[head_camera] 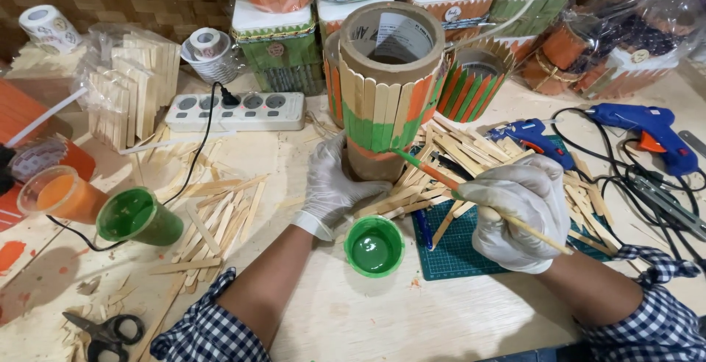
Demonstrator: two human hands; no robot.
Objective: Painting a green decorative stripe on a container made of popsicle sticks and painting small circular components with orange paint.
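Above the left hand stands the stick-clad tube.

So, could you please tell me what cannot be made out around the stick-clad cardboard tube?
Head view:
- Far side of the stick-clad cardboard tube: turned away.
- Tube's base: hidden by the white-gloved left hand.
- Thin wooden paintbrush middle: hidden by the white-gloved right hand.
- Black-handled scissors: tips blurred.
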